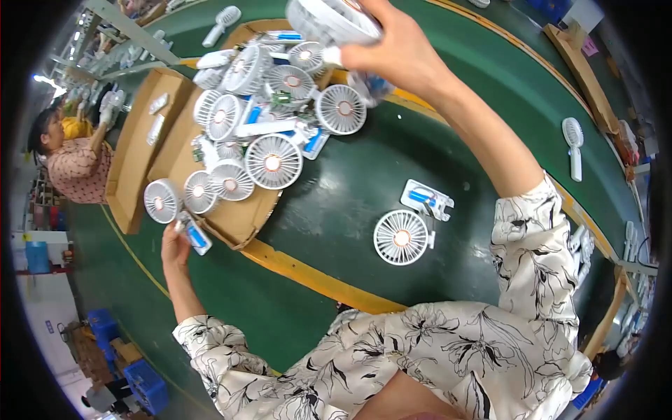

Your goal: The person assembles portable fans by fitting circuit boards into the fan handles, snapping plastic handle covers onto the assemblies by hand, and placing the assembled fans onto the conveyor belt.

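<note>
At the left, my left hand [175, 246] is closed on a small white handheld fan [162, 201], whose opened handle bares a blue battery. My right hand [399, 52] is raised at the top, gripping another white fan [332, 22] that the upper edge partly cuts off. A blurred part hangs just below that hand. Between my hands, a heap of white fans [273, 162] with bare green circuit boards and blue batteries fills a cardboard box [171, 164]. On the green tabletop before me lies one more fan [401, 238] beside its open handle [425, 199].
A yellow edge strip [308, 278] runs along the table. Beyond it, a green conveyor belt [504, 87] carries spaced fans, one upright fan [573, 147] at the right. A co-worker [78, 164] sits at the far left, next to another cardboard tray [136, 168]. Blue crates [145, 385] stand lower left.
</note>
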Demonstrator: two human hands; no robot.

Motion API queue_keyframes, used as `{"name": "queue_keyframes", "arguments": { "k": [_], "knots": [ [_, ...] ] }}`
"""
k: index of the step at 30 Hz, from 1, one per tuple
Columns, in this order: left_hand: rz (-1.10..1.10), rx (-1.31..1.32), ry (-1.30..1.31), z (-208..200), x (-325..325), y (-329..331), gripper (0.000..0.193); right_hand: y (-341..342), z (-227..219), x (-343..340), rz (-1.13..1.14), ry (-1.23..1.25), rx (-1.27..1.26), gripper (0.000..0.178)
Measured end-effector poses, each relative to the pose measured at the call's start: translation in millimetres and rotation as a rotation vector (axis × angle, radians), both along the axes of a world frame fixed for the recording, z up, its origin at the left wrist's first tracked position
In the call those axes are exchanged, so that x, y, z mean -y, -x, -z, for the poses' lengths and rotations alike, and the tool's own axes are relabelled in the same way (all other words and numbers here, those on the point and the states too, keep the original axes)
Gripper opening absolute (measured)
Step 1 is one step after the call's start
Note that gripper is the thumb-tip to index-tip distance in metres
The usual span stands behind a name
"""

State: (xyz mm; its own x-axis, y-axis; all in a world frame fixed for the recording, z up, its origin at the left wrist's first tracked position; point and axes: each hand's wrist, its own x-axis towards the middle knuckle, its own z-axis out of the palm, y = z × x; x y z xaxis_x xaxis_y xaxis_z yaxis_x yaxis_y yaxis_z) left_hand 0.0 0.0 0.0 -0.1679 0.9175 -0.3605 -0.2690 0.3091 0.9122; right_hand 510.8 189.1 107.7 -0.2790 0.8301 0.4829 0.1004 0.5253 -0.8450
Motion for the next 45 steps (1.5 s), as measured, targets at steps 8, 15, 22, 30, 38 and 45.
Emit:
{"name": "queue_keyframes", "arguments": {
  "k": [8, 15, 22, 30, 38, 45],
  "knots": [
    [0.151, 0.104, -0.047, 4.1, -14.4, -1.9, 0.035, 174.0, 18.3, -22.8, 0.15, -0.324, 0.534, 0.08],
    [0.094, 0.142, -0.023, -1.2, -10.3, -6.8, 0.033, 147.1, 44.4, -25.2, 0.335, -0.347, 0.251, 0.056],
    [0.137, 0.134, -0.011, -2.4, -11.7, -9.1, 0.035, 76.9, 91.9, -74.1, 0.436, 0.64, 0.73, 0.036],
    [0.194, 0.074, 0.012, -3.2, -32.4, -19.4, 0.034, 55.6, 125.5, -96.5, 0.49, 0.796, 0.514, 0.032],
    [0.317, 0.077, 0.012, -10.2, -102.3, -123.2, 0.03, -72.9, 129.2, -103.5, 0.487, 0.748, 0.59, 0.027],
    [0.482, 0.171, 0.064, 12.5, -187.0, -242.2, 0.023, -221.1, 180.2, -133.4, 0.869, 0.708, 0.392, 0.012]
  ]
}}
